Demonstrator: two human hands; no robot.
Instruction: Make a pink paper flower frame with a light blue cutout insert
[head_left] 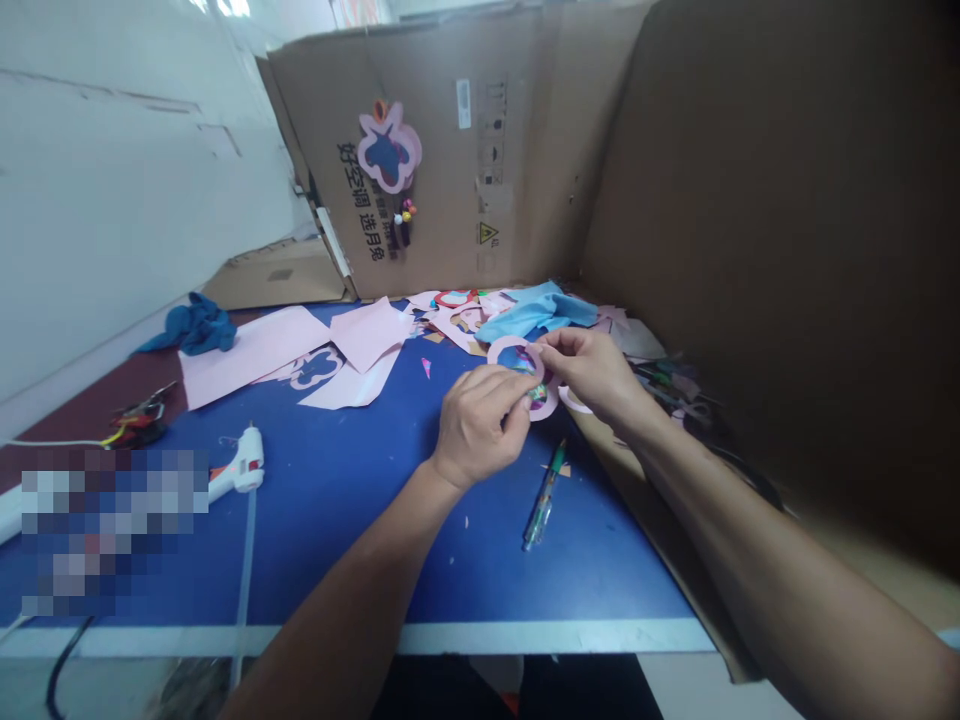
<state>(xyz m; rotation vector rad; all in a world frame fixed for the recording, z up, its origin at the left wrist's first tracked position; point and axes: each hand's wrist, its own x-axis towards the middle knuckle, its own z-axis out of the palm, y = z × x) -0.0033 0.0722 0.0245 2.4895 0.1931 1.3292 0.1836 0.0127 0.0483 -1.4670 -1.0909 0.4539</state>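
Note:
Both hands meet over the right half of the blue table, holding a pink paper cutout (498, 350) with rounded, looped edges. My left hand (480, 420) pinches its near side, thumb against fingers, beside a patch of colourful material in the opening. My right hand (596, 372) grips the upper right edge between thumb and fingertips. Part of the cutout is hidden behind the fingers. Below the hands lies a clear pen with a green end (546, 498). A light blue cloth (536, 310) lies just beyond the hands.
Pink paper sheets (255, 350) and a flower-shaped cutout (316, 369) lie at the back left. A white glue gun (246, 462) rests at left near tangled tools (142, 420). Cardboard walls (547, 150) stand behind and right, with a pink flower ornament (412, 150) hanging on one.

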